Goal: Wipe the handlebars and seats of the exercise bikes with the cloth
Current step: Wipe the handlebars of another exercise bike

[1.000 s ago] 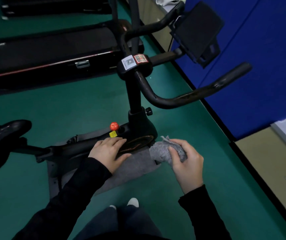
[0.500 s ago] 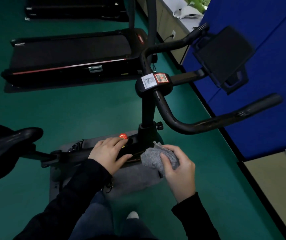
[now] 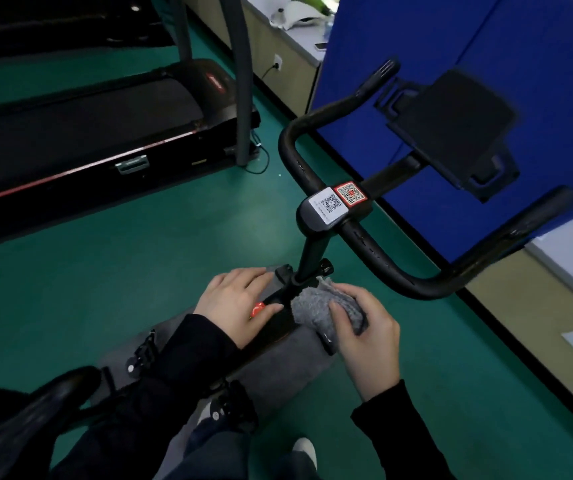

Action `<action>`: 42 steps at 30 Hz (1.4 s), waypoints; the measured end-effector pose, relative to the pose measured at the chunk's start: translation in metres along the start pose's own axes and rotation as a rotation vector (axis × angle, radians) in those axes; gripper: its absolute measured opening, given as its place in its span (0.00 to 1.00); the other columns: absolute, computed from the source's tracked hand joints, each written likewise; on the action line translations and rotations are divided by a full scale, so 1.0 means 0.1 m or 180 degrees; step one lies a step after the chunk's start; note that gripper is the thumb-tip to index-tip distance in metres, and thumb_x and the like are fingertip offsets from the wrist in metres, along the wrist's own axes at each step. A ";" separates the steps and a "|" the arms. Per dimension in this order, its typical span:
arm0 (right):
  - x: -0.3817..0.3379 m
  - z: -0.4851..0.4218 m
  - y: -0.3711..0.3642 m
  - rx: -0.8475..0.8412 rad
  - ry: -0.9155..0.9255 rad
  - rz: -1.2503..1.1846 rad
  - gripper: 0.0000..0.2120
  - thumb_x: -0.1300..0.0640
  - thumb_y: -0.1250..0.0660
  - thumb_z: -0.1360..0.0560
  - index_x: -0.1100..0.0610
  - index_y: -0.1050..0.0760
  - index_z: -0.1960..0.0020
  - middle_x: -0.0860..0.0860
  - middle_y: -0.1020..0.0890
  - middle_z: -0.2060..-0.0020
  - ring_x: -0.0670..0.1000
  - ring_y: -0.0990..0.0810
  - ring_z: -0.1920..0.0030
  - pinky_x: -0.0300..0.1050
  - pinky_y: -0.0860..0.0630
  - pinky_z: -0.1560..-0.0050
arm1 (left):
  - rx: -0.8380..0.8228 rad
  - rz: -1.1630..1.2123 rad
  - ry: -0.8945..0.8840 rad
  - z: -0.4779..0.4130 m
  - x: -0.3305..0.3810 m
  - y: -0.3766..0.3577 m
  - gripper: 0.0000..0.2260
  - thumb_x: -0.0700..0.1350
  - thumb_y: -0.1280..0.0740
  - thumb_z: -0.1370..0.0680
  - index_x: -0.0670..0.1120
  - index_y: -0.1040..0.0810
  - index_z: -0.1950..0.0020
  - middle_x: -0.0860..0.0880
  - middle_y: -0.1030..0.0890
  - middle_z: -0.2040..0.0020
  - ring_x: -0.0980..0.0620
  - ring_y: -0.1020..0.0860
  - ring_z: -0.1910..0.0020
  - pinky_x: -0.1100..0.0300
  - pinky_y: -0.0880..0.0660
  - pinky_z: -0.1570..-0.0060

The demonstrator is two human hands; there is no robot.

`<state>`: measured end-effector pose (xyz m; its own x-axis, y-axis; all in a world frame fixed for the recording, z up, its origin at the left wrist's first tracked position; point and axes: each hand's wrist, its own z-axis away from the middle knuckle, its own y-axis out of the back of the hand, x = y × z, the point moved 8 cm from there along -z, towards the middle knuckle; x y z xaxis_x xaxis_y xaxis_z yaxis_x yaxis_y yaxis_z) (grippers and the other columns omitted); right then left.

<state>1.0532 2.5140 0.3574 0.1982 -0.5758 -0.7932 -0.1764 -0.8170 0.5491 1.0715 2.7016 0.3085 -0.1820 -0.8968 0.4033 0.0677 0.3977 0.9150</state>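
- Head view, step in hand: looks like a pause between wipes. Grey cloth (image 3: 316, 311) bunched in right hand (image 3: 364, 327), fingers (image 3: 354, 294) and thumb curled round it. Held low beside the steering post, over the bike frame (image 3: 278, 322).
- No contact with handlebar or seat.
- Left hand (image 3: 236, 303) resting flat on top of the frame, fingers loose and extended, grasping nothing. Red knob (image 3: 258, 309) poking out at the thumb side.
- Handlebar (image 3: 416, 285) above and right of the cloth, apart from it. Seat (image 3: 35, 417) at lower left, well apart from both hands.
- Next move, as a guess: lift cloth to the near handlebar loop, wrap it round the tube, run out to the tip, then do the far arm. Seat after that.
- Calls for a reach up and right, staying clear of the tablet holder (image 3: 451, 133) and the QR labels (image 3: 335, 202).
- Hidden or cut off: seat clipped by left and bottom edges, only nose and part of the top showing. Frame largely covered by left forearm and sleeve. Lower bike lost behind the legs, grey mat (image 3: 278, 362) partly showing beneath.
- Hard to make out: tablet holder and far handlebar tip smeared by blur. Can't tell whether cloth touches the frame or hovers just above it, nor whether damp or dry.
- Only one exercise bike in view; treadmill (image 3: 87, 133) beyond on the green floor.
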 end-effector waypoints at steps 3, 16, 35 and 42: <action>-0.14 -0.05 0.05 0.0367 -0.0055 0.0062 0.12 0.70 0.31 0.28 0.57 0.19 0.48 0.47 0.17 0.52 0.39 0.20 0.50 0.29 0.27 0.47 | 0.0007 0.0082 -0.0323 -0.17 0.02 0.10 0.26 0.60 0.41 0.22 0.50 0.34 0.27 0.52 0.31 0.29 0.51 0.34 0.31 0.57 0.40 0.33; -0.38 -0.71 0.47 0.1496 -0.0095 0.0541 0.11 0.69 0.35 0.26 0.57 0.19 0.50 0.47 0.19 0.54 0.43 0.22 0.51 0.27 0.31 0.47 | 0.0814 0.0486 -0.1559 -0.74 0.60 0.56 0.20 0.46 0.26 0.28 0.39 0.22 0.40 0.41 0.21 0.41 0.40 0.23 0.42 0.46 0.25 0.47; -0.12 -0.97 0.23 0.1488 0.0079 0.1461 0.11 0.73 0.38 0.29 0.64 0.19 0.56 0.56 0.19 0.52 0.59 0.24 0.49 0.31 0.35 0.43 | 0.0937 0.0658 -0.1779 -1.20 0.64 0.50 0.15 0.46 0.29 0.27 0.40 0.21 0.43 0.43 0.21 0.43 0.40 0.24 0.44 0.47 0.26 0.50; -0.08 -0.85 0.20 0.0941 0.0225 0.1687 0.11 0.60 0.30 0.26 0.63 0.20 0.45 0.55 0.20 0.46 0.55 0.27 0.46 0.33 0.36 0.39 | 0.0990 0.0691 -0.1851 -1.21 0.62 0.47 0.16 0.49 0.34 0.25 0.41 0.21 0.43 0.43 0.22 0.42 0.42 0.25 0.42 0.49 0.28 0.48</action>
<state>1.1300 2.4994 0.3970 0.0719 -0.9106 -0.4070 -0.5266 -0.3812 0.7599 1.1819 2.6417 0.3777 -0.6981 -0.5758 0.4256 -0.1065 0.6713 0.7335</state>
